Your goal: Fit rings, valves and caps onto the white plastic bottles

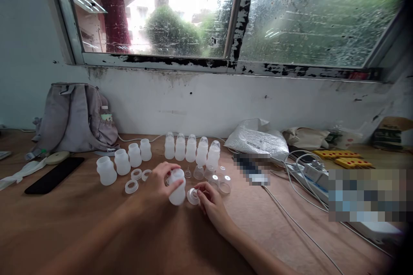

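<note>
My left hand [160, 184] is wrapped round a frosted white baby bottle [177, 193] with an open top, tilted slightly over the table. Just to its right, my right hand [211, 204] pinches a bottle collar [192, 197] that seems to have a clear nipple in it; the fingers partly cover it. Beyond the hands, several assembled bottles [191, 149] with clear caps stand in a row. Open bottle bodies [106, 172] line up at the left, with loose collars [131, 187] near them. Clear nipples [198, 173] and domed caps [225, 184] sit behind my right hand.
A grey backpack [77, 116] leans on the wall at left, with a black phone [54, 175] before it. At right are a silvery plastic bag [258, 137], white cables [300, 219], a power strip [309, 182] and yellow blocks [353, 162]. Some areas are pixelated.
</note>
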The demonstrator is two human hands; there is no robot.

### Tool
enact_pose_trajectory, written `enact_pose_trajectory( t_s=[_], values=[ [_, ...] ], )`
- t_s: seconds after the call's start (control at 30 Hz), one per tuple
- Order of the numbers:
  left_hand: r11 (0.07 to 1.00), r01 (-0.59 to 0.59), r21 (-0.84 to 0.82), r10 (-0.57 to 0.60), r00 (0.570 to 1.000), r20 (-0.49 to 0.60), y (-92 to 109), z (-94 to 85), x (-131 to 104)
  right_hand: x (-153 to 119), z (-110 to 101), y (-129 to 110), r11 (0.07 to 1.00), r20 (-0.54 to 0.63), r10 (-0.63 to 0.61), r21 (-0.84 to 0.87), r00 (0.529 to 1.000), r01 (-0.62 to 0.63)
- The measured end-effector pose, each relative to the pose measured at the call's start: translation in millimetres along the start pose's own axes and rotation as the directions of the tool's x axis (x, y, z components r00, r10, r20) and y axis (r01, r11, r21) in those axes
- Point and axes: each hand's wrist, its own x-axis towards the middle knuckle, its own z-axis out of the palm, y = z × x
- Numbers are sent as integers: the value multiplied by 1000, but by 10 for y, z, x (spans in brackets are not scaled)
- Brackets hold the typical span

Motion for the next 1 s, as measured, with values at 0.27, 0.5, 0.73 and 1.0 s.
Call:
enact_pose_trajectory(
  t_s=[0.27,0.5,0.73,1.0],
  values=[
    [844,175,507,-143,984,-101,-474,-598,854,-54,11,-26,896,63,-182,-400,981,193],
    [770,237,592,-248,967,-65,-960,-373,1069,-49,-38,-28,719,113,-201,-657,973,225],
    [765,253,592,-267,961,-65,-1120,-218,1140,-51,-37,40,623,165,-231,-732,959,276],
    [733,219,644,-249,967,-45,-1164,-219,1114,-53,-45,33,611,197,-230,-734,953,299]
  ],
)
